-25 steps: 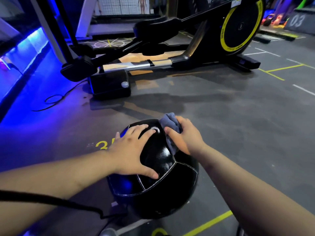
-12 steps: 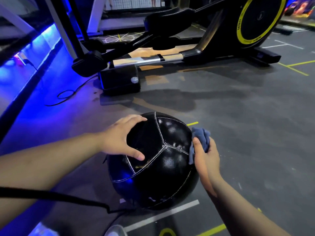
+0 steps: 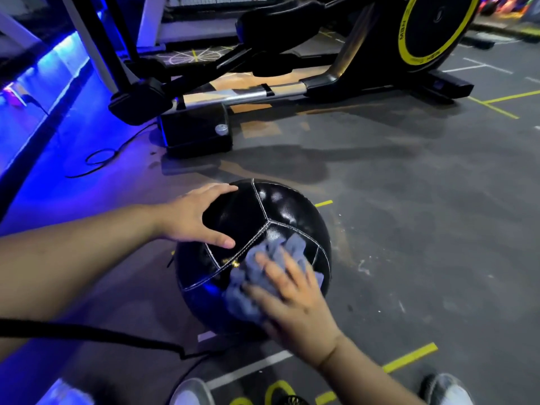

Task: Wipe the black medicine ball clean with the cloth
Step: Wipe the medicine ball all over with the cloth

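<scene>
right grip point(image 3: 295, 299) pressing cloth point(image 3: 280, 252), left grip point(image 3: 190, 217) on ball point(image 3: 248, 211)

L hand point(image 3: 195, 219) rests spread on black medicine ball point(image 3: 280, 211) on floor point(image 3: 409, 200); R hand point(image 3: 295, 299), blurred, prob. flat-fingered, presses crumpled blue-grey cloth point(image 3: 274, 251) to ball's near side.

The yellow ring point(image 3: 404, 33) on the machine's black flywheel point(image 3: 438, 19) carries dark letters reading "MBH" on its left side. A similar marking sits lower on the ring, turned upside down. Small gold print by a seam on the ball point(image 3: 263, 206) is too blurred to read. Yellow painted figures on the floor point(image 3: 409, 200) are cut off at the bottom edge and unreadable.
</scene>
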`<state>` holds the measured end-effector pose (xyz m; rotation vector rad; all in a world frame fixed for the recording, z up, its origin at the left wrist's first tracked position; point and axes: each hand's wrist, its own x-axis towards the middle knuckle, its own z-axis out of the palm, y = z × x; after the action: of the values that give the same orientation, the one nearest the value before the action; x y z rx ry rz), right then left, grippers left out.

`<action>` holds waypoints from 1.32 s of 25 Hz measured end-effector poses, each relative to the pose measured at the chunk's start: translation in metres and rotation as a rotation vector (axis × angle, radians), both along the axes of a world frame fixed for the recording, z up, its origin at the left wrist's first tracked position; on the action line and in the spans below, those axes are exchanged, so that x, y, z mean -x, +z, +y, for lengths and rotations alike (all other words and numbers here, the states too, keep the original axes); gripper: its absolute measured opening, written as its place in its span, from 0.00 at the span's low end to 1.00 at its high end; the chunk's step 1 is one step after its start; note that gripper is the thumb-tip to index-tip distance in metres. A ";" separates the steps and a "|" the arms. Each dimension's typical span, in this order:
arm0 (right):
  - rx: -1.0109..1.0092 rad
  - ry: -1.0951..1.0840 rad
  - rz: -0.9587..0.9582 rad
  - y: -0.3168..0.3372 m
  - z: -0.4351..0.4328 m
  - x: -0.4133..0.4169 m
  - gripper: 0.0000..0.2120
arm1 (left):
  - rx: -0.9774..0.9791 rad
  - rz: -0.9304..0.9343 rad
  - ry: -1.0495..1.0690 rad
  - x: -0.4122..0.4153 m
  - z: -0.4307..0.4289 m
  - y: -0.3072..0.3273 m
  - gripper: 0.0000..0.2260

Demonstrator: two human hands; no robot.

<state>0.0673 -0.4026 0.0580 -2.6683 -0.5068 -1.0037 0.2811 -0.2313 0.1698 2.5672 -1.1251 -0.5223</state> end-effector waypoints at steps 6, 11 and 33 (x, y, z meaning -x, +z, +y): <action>-0.845 -0.392 0.483 0.074 -0.079 -0.096 0.13 | -0.010 -0.023 -0.004 0.016 -0.006 0.001 0.57; -0.931 -0.440 0.669 0.076 -0.106 -0.119 0.16 | 0.007 -0.099 -0.061 0.038 -0.008 -0.003 0.57; -1.144 -0.248 0.530 0.070 -0.110 -0.081 0.09 | 0.036 -0.188 -0.119 0.075 -0.005 -0.002 0.57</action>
<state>0.1488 -0.5129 0.1278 -1.7978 0.4207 -0.3633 0.2063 -0.2362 0.1682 2.5723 -1.3436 -0.2880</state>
